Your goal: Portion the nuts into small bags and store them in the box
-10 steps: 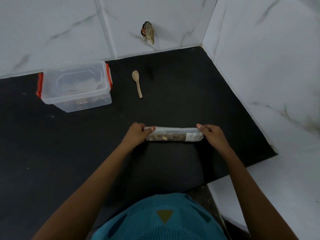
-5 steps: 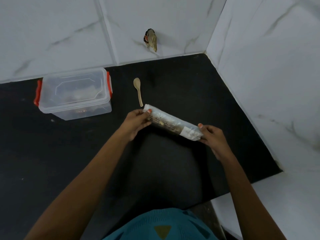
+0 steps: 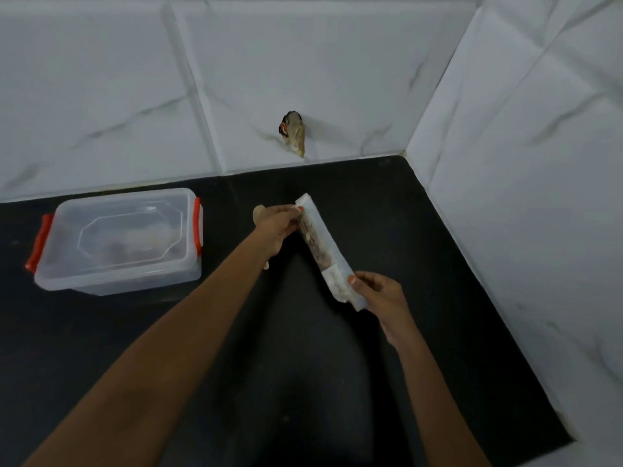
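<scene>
At centre frame the left hand (image 3: 274,227) pinches the upper end of the nut packet (image 3: 323,251) between thumb and fingertips. The right hand (image 3: 379,294), lower and to the right, has its fingers curled round the bottom end with the thumb on the labelled face. Both hands are closed on it and nothing else is in either. The long clear packet is held tilted above the black counter (image 3: 421,247), top end toward the wall. Gripping both ends probably keeps the nuts from shifting while the top is readied for opening. Just behind the left hand a pale spoon (image 3: 258,213) lies on the counter, mostly hidden, likely kept near for scooping. At left of frame the clear box (image 3: 118,241) with red clips sits lidded, well apart from the packet.
</scene>
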Action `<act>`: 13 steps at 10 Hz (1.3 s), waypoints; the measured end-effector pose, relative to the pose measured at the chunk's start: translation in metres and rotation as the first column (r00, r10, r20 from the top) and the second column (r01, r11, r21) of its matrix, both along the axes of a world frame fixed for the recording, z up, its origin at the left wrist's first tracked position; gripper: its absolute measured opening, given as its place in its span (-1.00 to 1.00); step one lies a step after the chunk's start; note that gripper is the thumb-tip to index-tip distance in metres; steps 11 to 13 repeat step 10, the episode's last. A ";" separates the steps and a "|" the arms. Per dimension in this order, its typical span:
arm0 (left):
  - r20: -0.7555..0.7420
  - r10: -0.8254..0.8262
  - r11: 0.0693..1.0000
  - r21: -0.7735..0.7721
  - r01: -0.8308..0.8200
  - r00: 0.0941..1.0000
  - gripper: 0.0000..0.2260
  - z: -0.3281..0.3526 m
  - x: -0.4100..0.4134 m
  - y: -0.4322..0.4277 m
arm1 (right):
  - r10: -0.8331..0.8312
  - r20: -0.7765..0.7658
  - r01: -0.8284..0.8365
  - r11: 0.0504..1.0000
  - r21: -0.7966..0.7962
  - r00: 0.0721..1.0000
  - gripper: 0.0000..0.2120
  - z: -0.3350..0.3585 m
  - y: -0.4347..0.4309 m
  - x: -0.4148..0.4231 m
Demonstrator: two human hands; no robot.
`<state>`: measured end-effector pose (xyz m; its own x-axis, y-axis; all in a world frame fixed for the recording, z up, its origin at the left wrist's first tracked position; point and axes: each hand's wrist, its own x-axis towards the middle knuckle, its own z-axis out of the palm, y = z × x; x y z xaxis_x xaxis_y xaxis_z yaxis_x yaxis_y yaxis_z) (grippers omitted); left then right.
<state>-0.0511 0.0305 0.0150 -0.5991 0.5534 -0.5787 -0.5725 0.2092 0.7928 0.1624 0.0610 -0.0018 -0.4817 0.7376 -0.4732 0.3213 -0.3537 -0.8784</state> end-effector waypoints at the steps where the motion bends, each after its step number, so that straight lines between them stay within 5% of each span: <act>1: -0.054 0.010 1.000 -0.027 -0.012 0.998 -0.75 -0.001 -0.014 0.019 | 0.008 0.039 -0.011 0.998 0.070 0.999 -0.86 -0.003 0.011 -0.022; 6: -0.519 -0.245 0.943 -0.322 0.077 0.819 -0.72 -0.034 -0.051 0.056 | 0.076 0.153 -0.110 0.967 0.231 0.985 -0.94 -0.025 0.038 -0.065; 9: -0.508 -0.243 0.942 -0.328 0.075 0.827 -0.57 -0.024 -0.037 0.045 | 0.027 0.081 -0.031 0.999 0.038 0.996 -0.81 -0.012 0.038 -0.066; 10: -0.551 -0.260 0.940 -0.332 0.077 0.793 -0.55 -0.014 -0.023 0.029 | -0.062 0.071 0.051 0.987 0.151 0.996 -0.79 -0.002 0.030 -0.065; 13: -0.551 -0.260 0.940 -0.332 0.077 0.793 -0.55 -0.014 -0.023 0.029 | -0.062 0.071 0.051 0.987 0.151 0.996 -0.79 -0.002 0.030 -0.065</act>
